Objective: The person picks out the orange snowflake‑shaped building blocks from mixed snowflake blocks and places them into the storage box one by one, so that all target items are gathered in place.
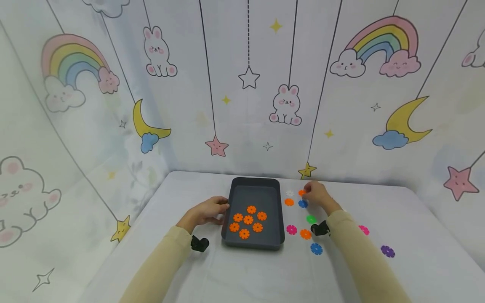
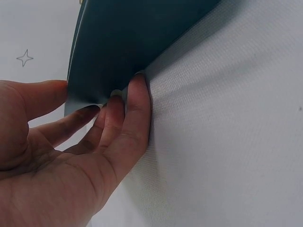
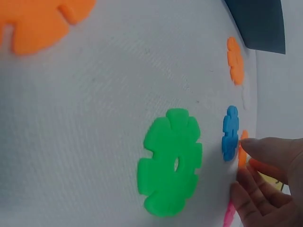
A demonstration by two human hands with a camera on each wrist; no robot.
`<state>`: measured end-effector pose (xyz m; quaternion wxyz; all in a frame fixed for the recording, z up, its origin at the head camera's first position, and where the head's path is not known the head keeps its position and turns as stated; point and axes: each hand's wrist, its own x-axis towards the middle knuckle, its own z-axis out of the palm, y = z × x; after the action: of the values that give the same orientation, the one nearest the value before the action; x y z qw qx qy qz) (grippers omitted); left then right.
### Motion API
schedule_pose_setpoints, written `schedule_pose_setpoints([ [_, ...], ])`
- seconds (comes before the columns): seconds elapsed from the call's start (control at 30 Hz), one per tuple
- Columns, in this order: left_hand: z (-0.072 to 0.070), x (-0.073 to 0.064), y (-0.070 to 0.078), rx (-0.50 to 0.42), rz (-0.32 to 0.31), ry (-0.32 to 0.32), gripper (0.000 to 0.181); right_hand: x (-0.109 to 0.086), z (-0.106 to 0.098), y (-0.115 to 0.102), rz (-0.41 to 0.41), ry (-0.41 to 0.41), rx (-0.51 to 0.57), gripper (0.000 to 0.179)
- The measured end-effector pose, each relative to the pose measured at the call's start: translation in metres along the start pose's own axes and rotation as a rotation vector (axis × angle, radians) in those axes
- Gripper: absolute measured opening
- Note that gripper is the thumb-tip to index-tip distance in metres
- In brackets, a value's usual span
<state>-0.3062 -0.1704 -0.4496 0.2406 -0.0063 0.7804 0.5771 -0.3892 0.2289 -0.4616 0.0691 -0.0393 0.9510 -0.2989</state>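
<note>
A dark grey tray point(image 1: 254, 244) holds several orange flower-shaped interlocking discs point(image 1: 248, 219) lying flat. My left hand point(image 1: 207, 211) rests against the tray's left side, fingertips on its outer wall point(image 2: 128, 42) in the left wrist view. At the far right of the tray, my right hand point(image 1: 318, 194) pinches an orange disc point(image 3: 242, 153) at its edge between thumb and fingers, close over the cloth. A blue disc point(image 1: 303, 203) lies right beside those fingertips, with a green disc point(image 3: 170, 163) nearer the wrist.
Right of the tray lie a white disc point(image 1: 289, 193), more orange discs point(image 1: 289, 202), a magenta disc point(image 1: 291, 229) and another blue disc point(image 1: 316, 249). Beyond the right forearm are a pink disc point(image 1: 363, 230) and a purple disc point(image 1: 387, 251). A patterned curtain point(image 1: 250, 126) stands behind the table.
</note>
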Motion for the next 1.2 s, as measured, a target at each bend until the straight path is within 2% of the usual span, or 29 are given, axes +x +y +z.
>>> schedule_pose_setpoints([
  [0.33,0.001,0.001,0.001,0.014,-0.003,0.003,0.049,0.001,0.002,0.0,-0.006,0.018,0.001,0.033],
  [0.87,0.002,0.001,0.0,0.012,-0.007,0.003,0.049,-0.002,0.003,-0.002,0.05,0.024,0.016,0.034],
  [1.2,0.0,0.001,0.0,0.018,-0.005,0.004,0.049,-0.01,-0.004,-0.005,-0.021,0.081,0.013,0.021],
])
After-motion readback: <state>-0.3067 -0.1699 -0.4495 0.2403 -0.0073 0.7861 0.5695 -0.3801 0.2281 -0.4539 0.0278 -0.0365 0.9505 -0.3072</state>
